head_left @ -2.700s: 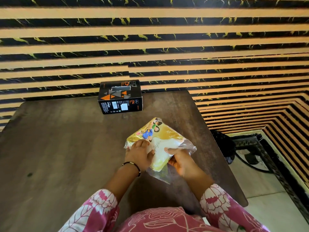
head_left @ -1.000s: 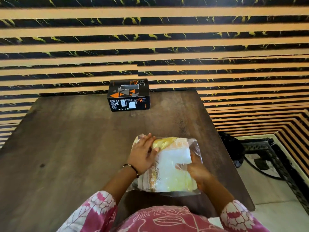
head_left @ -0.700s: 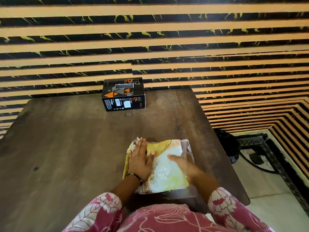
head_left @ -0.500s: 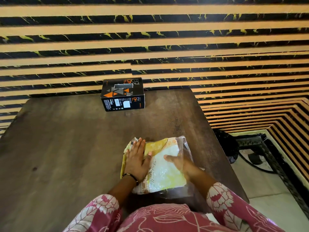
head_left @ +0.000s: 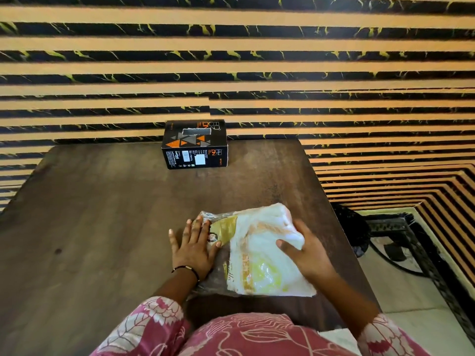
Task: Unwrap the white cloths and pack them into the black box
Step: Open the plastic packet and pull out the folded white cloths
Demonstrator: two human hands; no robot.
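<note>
A stack of folded white cloths [head_left: 262, 253] lies on the dark wooden table [head_left: 102, 214], half out of a clear plastic wrapper [head_left: 218, 227] with a yellow printed card inside. My right hand [head_left: 305, 250] grips the right side of the cloth stack. My left hand [head_left: 192, 245] lies flat with fingers spread, pressing the wrapper's left end onto the table. The black box [head_left: 194, 145], printed with orange and grey triangles, stands near the table's far edge with a slot in its top.
A wall of black and orange stripes rises behind the table. The table's right edge [head_left: 341, 227] drops to a tiled floor with a black metal stand [head_left: 401, 242] and cables.
My right hand has drawn the white cloths rightward, partly out of the wrapper, while my left hand has slid left and holds the wrapper down.
</note>
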